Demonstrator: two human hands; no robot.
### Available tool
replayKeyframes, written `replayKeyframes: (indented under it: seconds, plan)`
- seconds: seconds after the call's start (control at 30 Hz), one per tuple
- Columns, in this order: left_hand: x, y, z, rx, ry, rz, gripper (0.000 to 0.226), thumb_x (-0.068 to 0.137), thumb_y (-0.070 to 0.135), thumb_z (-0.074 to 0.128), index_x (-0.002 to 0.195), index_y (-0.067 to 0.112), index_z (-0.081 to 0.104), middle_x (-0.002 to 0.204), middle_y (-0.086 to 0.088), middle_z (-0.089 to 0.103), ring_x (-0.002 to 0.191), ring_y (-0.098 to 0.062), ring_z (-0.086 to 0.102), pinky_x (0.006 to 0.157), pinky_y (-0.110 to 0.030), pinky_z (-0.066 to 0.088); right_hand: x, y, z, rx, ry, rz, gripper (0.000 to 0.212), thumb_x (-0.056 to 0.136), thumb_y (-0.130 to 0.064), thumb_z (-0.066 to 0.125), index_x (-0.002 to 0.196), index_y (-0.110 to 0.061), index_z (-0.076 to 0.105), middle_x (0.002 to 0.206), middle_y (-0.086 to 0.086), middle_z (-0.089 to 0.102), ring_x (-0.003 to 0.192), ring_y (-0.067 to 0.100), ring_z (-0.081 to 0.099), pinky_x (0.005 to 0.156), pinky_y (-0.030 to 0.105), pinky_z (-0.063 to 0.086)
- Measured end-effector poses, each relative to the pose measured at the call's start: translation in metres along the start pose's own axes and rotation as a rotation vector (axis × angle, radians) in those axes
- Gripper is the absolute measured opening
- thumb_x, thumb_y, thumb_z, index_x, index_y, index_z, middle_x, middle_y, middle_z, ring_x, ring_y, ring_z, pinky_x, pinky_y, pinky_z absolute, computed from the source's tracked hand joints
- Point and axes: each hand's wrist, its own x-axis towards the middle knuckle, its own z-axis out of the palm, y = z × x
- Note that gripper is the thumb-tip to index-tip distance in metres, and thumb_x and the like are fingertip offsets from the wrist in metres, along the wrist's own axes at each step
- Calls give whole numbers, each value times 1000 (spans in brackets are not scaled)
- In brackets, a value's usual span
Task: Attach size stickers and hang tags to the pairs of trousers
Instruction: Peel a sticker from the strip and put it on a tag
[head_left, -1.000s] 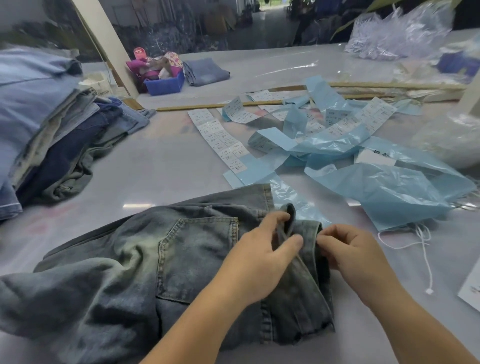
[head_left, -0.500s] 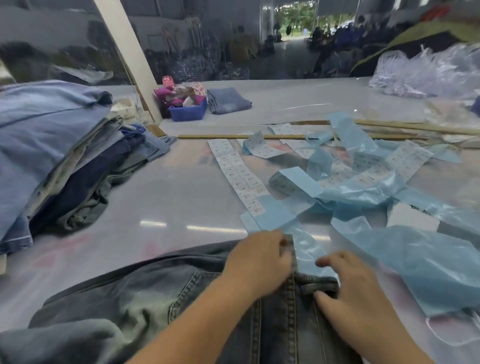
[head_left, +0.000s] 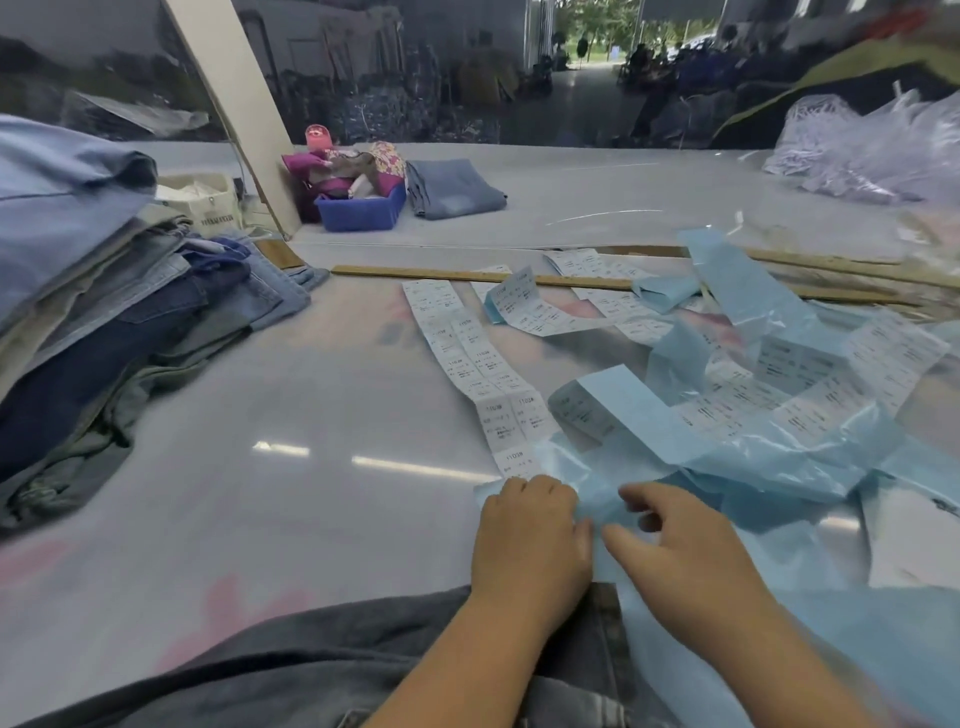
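Tabletop (head_left: 291, 395) lies bare between denim stack (head_left: 104, 291) at left and sticker strips (head_left: 483, 384) with blue backing (head_left: 727, 457) at right. Trousers (head_left: 311, 670) lie along the near edge. Left hand (head_left: 530, 540) and right hand (head_left: 691, 551), close together, fingers curled, meet the strip's near end; actual grip cannot be judged.

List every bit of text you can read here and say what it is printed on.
"1103#": on the nearest sticker of the white sticker strip, just beyond the left hand; only roughly legible.
Other print on the sticker sheets: too small and blurred.
Dark print on the cream bag: unreadable.
No other text is legible.
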Motion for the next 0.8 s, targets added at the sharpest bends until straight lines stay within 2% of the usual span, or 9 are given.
replayKeyframes:
  seconds: [0.07, 0.13, 0.23, 0.33, 0.43, 0.5, 0.63, 0.73, 0.8]
  plan:
    - [-2, -3, -4, -84, 40, -1, 16, 96, 32, 47, 88, 21, 55, 93, 5, 57, 91, -18, 47, 77, -29, 36, 7, -6, 8, 33, 129, -156, 27, 81, -16, 68, 108, -19, 69, 96, -15, 64, 85, -1, 56, 71, 7, 37]
    - [-5, -1, -8, -147, 98, 6, 13, 97, 29, 49, 88, 22, 55, 94, 7, 57, 90, -15, 46, 75, -27, 38, 17, -14, 14, 38, 189, -210, 16, 83, -18, 68, 99, -18, 72, 87, -12, 65, 78, -2, 56, 69, 4, 37]
    - [-10, 1, -12, -165, 257, 96, 21, 88, 12, 63, 108, 11, 70, 113, 0, 65, 102, -19, 57, 85, -31, 51, 34, -21, 19, 35, 37, -62, 31, 90, -37, 58, 113, -18, 61, 109, -2, 57, 95, 11, 51, 80, 20, 37]
    - [-15, 0, -15, -200, 387, 174, 22, 83, 6, 67, 103, 9, 73, 115, -5, 66, 103, -24, 61, 88, -30, 52, 45, -24, 15, 195, -135, 125, 36, 89, -45, 59, 113, -20, 55, 107, -1, 53, 99, 14, 53, 79, 30, 40]
    - [-21, -2, -17, -307, 303, 207, 23, 88, 21, 64, 110, 19, 71, 128, 2, 58, 118, -13, 52, 102, -15, 38, 50, -32, 5, 508, -327, 297, 27, 85, -38, 65, 93, -14, 72, 80, 3, 63, 69, 19, 56, 60, 29, 39]
    - [-25, -5, -21, -478, 201, 183, 26, 89, 38, 61, 114, 30, 67, 129, 15, 53, 122, -3, 48, 103, -12, 35, 51, -32, 2, 568, -410, 288, 25, 86, -29, 66, 92, -5, 72, 82, 11, 64, 73, 30, 53, 65, 35, 37]
    - [-20, -14, -32, -858, 318, -56, 18, 93, 36, 53, 91, 27, 68, 97, 15, 64, 98, -8, 62, 80, -14, 47, 46, -26, 3, 619, -478, 160, 14, 87, 0, 60, 86, -2, 73, 82, 18, 69, 73, 26, 58, 69, 34, 44]
    - [-13, -24, -32, -699, 233, -175, 2, 91, 31, 66, 93, 31, 64, 97, 18, 62, 100, -4, 58, 77, -10, 48, 43, -19, 5, 705, -485, 121, 25, 86, 11, 53, 97, 1, 73, 95, 22, 73, 82, 32, 69, 80, 39, 54]
    - [-12, -26, -29, -593, 158, -158, 14, 85, 37, 72, 96, 34, 63, 100, 22, 60, 102, 0, 55, 78, -4, 44, 41, -17, 6, 732, -470, 64, 24, 82, 11, 58, 97, 0, 73, 96, 21, 73, 88, 36, 70, 86, 43, 54]
